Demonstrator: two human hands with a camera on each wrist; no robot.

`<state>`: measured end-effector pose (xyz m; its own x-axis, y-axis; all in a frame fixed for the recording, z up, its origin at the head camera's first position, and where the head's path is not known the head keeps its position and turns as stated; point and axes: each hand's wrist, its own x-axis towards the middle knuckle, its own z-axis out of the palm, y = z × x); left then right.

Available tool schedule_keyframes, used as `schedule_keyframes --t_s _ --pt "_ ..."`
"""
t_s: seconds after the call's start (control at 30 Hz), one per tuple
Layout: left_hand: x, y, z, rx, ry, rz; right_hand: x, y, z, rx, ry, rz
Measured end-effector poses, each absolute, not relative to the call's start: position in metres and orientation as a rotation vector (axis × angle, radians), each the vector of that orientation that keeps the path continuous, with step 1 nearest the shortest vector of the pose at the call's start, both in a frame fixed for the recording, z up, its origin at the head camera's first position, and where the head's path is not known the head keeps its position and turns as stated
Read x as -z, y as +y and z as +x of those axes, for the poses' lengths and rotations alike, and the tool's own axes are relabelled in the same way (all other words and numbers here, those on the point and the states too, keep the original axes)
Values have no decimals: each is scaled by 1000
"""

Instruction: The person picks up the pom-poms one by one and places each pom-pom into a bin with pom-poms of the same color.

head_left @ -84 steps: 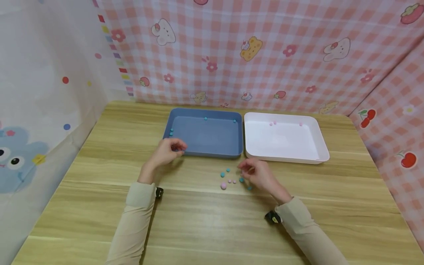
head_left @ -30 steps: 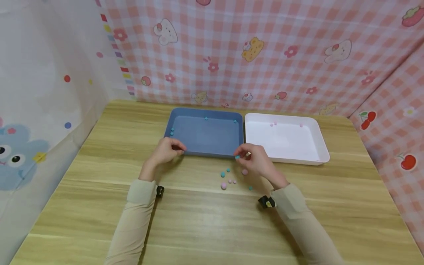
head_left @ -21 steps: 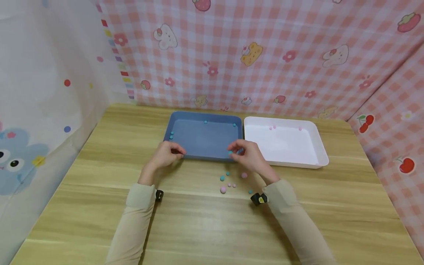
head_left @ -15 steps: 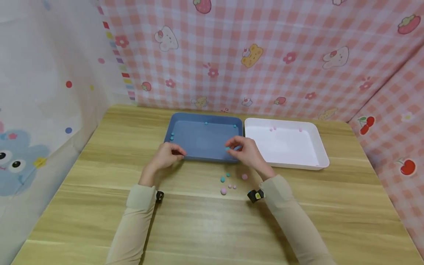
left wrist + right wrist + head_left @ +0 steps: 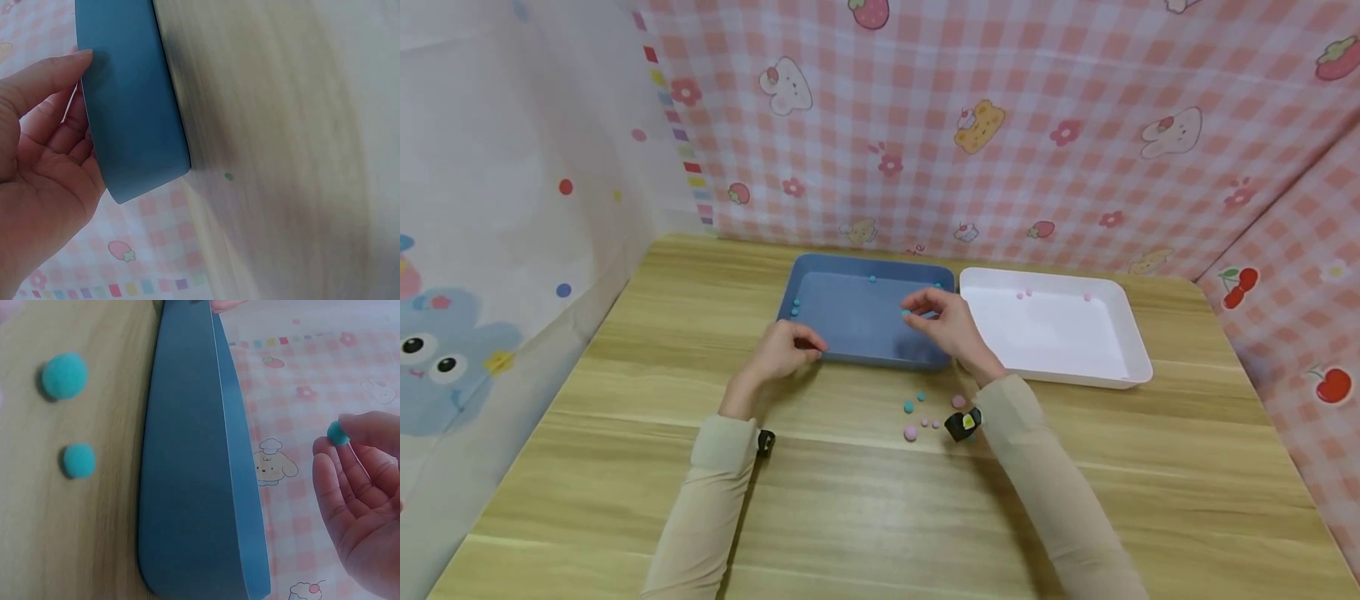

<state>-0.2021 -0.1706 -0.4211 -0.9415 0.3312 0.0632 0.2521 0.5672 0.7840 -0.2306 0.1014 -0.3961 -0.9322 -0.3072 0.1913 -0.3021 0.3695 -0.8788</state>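
Observation:
My right hand pinches a small teal pom-pom between thumb and fingertips, up over the right half of the blue tray. At that tray's front left, my left hand grips the rim. In the left wrist view, its thumb presses the outer wall while the other fingers lie behind the edge. Several teal pom-poms sit inside the blue tray along its edges. On the table in front are loose pom-poms, teal and pink, some small and some larger.
A white tray stands close to the right of the blue one, with a few pink pom-poms near its back wall. Behind the wooden table hangs a pink checked cloth. The right wrist's black camera overlaps a teal pom-pom.
My right hand has taken a teal pom-pom from the table and carried it forward and left over the blue tray. The left hand stays at the rim.

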Motion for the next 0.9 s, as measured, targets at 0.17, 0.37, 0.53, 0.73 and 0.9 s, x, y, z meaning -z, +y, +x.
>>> schedule_keyframes --t_s 0.17,0.37,0.53,0.73,0.9 --pt "420 -171 -202 -1333 2698 495 393 93 -238 1706 2568 -555" --pt "419 -171 -202 -1318 2696 492 389 86 -243 1734 2512 -524" --pt "419 -171 -204 -1311 2689 476 395 83 -251 1764 2469 -496" --pt "419 -172 -207 -1276 2698 487 398 79 -254 1805 2435 -472" --pt "419 -173 -208 -1264 2688 498 402 74 -257 1825 2424 -456"
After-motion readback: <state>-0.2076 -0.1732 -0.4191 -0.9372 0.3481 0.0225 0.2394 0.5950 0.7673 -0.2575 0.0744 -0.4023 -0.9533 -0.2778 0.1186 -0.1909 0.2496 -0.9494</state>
